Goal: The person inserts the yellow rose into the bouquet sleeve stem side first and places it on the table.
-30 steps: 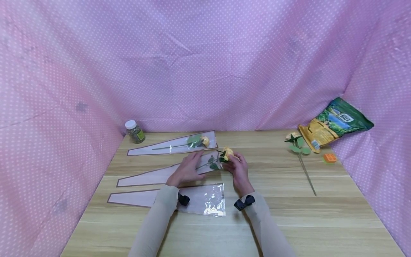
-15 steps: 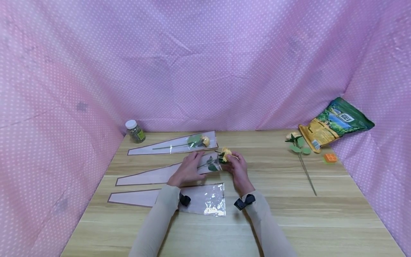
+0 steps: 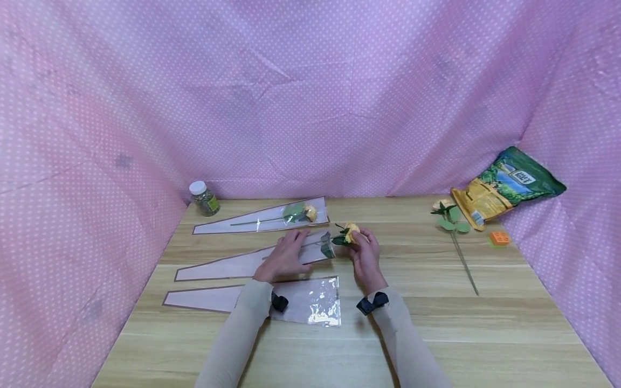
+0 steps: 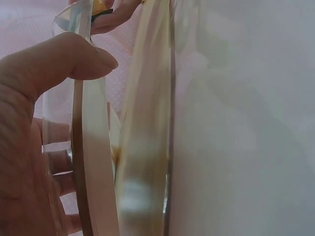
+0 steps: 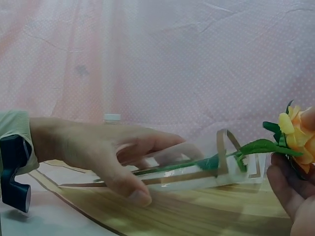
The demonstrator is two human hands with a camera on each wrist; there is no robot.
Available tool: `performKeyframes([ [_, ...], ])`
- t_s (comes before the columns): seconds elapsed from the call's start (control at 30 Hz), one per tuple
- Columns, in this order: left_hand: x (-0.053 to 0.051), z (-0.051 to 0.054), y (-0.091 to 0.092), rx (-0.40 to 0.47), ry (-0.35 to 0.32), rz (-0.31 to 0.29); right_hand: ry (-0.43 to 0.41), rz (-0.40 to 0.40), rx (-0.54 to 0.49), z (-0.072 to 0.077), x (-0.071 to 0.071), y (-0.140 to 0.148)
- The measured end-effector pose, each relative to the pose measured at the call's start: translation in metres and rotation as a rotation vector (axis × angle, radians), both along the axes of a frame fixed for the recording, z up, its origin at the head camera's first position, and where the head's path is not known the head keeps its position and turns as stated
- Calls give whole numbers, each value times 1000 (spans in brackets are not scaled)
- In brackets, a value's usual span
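My right hand [image 3: 367,260] pinches a yellow rose [image 3: 351,233] by its head, just right of the middle sleeve's wide end. The rose's stem and some leaves lie inside that clear, brown-edged sleeve [image 3: 213,268]; the bloom is outside, as the right wrist view shows [image 5: 298,135]. My left hand [image 3: 285,257] grips the sleeve from both sides, thumb on the near edge [image 4: 59,64], fingers on the far one, and the mouth bulges apart. Behind it, another sleeve [image 3: 223,229] holds a rose [image 3: 310,213]. A flat sleeve [image 3: 305,307] lies nearest, partly under my left wrist.
At the back left stands a jar with a white lid [image 3: 205,198]. On the right lie another rose with a long stem [image 3: 461,256], an orange block [image 3: 499,238] and a green and yellow bag [image 3: 506,186]. Pink dotted cloth [image 3: 310,108] surrounds the table's back and sides.
The rose went slightly left, then my right hand drew it back to the right, so its upper leaves now show outside the sleeve's mouth. My left hand has barely moved.
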State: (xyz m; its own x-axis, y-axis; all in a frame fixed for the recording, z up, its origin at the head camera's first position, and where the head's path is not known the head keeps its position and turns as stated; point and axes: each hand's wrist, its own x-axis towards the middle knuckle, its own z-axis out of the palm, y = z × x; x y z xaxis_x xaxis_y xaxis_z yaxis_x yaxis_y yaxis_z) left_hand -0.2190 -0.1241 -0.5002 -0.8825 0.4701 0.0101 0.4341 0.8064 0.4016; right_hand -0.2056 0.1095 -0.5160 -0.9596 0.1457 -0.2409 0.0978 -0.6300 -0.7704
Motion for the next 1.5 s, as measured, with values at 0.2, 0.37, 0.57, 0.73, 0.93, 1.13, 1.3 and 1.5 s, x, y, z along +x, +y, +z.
performKeyframes([
  [0.2, -1, 0, 1, 31, -3, 9, 21, 34, -23, -3, 2, -2],
  [0.37, -2, 2, 2, 38, -10, 16, 34, 97, 61, -4, 5, -5],
  [0.57, -4, 5, 3, 64, -21, 20, 30, 123, 153, -5, 6, -7],
  [0.73, -6, 5, 4, 66, -3, 7, 13, 129, 232, -3, 5, -9],
  [0.93, -8, 4, 5, 53, 24, 6, 21, 138, 359, 0, 5, -9],
  [1.13, -9, 5, 7, 32, 43, 9, 50, 162, 508, 0, 4, -8],
  [1.3, -11, 4, 8, 12, 63, 10, 71, 191, 607, 0, 3, -9],
  [1.5, -12, 3, 11, 14, 55, 11, 95, 216, 680, 1, 4, -9],
])
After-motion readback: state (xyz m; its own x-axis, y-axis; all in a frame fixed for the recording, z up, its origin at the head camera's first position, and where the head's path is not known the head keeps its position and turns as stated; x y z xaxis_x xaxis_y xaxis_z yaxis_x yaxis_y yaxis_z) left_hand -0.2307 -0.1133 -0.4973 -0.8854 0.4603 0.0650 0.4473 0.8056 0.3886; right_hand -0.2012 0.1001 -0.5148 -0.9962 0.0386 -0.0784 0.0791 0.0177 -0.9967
